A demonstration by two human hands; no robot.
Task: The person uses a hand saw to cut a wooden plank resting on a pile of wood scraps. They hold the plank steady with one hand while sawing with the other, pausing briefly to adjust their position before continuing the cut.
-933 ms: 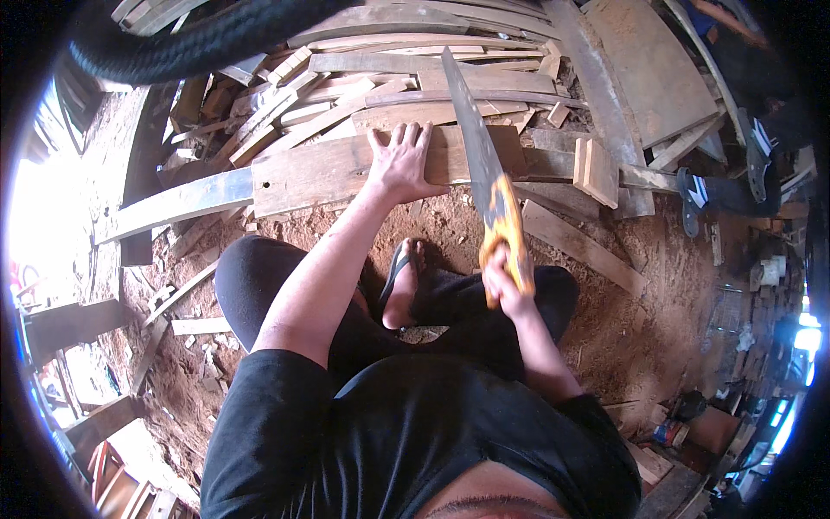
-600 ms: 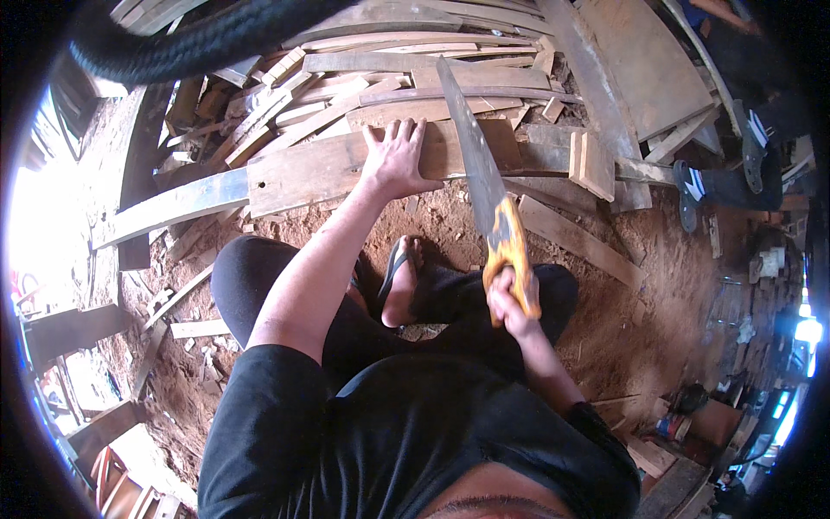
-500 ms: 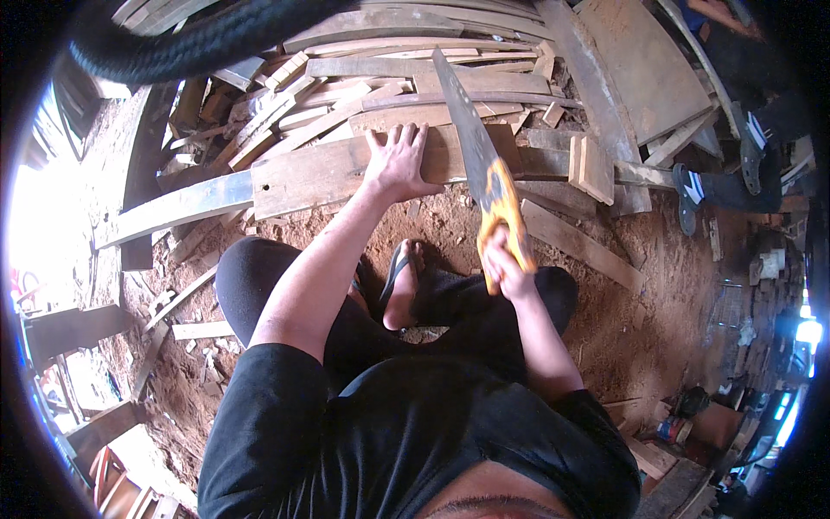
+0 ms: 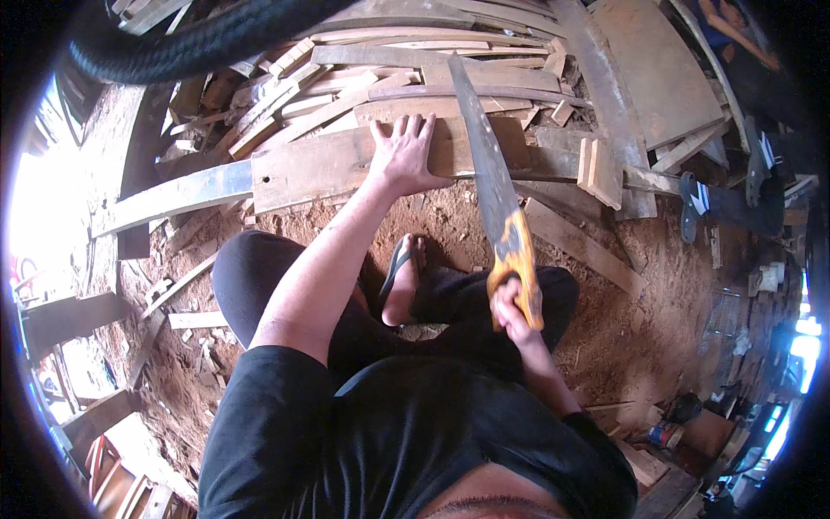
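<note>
My left hand (image 4: 404,160) lies with fingers spread on a weathered wooden board (image 4: 303,173), pressing it near its right part, with the thumb at the near edge. My right hand (image 4: 512,311) is closed on the yellow handle of a handsaw (image 4: 486,147), whose long grey blade slants across the board just right of my left hand. The board rests over a longer plank (image 4: 169,205), which sticks out to the left; at its right stand two short pale wood blocks (image 4: 603,173).
Behind the board lies a heap of cut slats (image 4: 363,54), with a large panel (image 4: 653,73) at the upper right. Sandals (image 4: 692,203) sit at the right. Another person's arm (image 4: 743,43) shows at the top right corner. Dirt ground (image 4: 622,346) with scraps surrounds my crossed legs.
My right hand and the saw moved toward me, away, then back toward me again, now slightly lower and farther right than half a second ago. My left hand stays on the board.
</note>
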